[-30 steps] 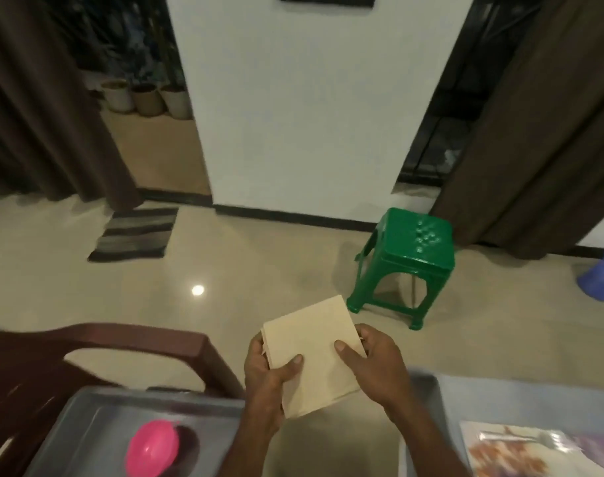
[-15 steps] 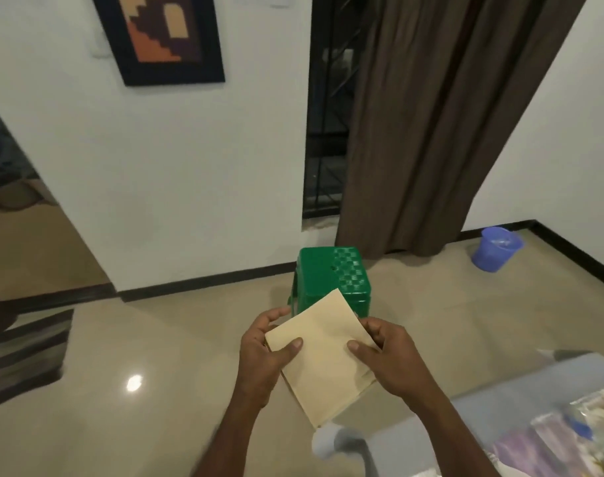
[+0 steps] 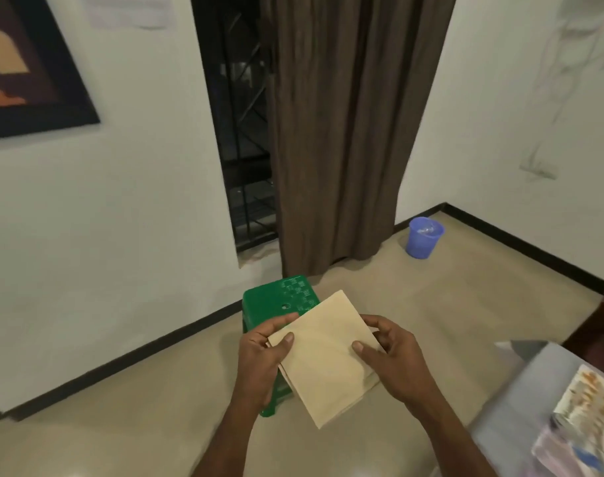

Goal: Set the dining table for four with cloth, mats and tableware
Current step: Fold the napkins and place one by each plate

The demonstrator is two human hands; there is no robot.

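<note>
Both hands up front, mid-frame. Left hand (image 3: 259, 359) pinches folded napkin (image 3: 328, 359) at left edge, thumb on top. Right hand (image 3: 393, 363) grips right edge, thumb pressed flat. Napkin held in air, tilted, above green stool (image 3: 276, 301). Table (image 3: 520, 390) corner near right, patterned mats (image 3: 582, 418) blurred. Blue bin (image 3: 422, 237) far right by curtain (image 3: 348, 132).

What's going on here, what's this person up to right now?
A person stands holding a small stack of folded beige napkins in both hands: the left hand grips one side with the thumb on top, and the right hand pinches the other. The stack is held in the air over a green plastic stool. The grey-covered table, with patterned mats on it, sits at the lower right; nothing is being laid down yet.
</note>
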